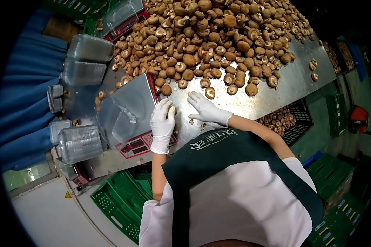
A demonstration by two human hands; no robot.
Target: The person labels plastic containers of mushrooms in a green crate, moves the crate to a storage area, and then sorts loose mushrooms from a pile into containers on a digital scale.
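My left hand [162,125], in a white glove, is at the right edge of a red-rimmed scale [142,99]. Its fingers are curled, and a small brown edge, seemingly of a mushroom, shows between thumb and fingers. On the scale's metal plate sits an open clear plastic container [121,117]. My right hand [208,110], also gloved in white, lies low over the steel table [243,105] with its fingers apart and nothing in them. Just beyond its fingertips are loose brown mushrooms [210,92], at the near edge of a large heap [218,37].
Stacked clear containers [80,144] stand left of the scale, with more stacks [84,72] farther back. A second scale [123,20] is at the back left. A black crate [299,121] of mushrooms stands beyond the table's right edge. Green crates [121,201] sit below, near my left side.
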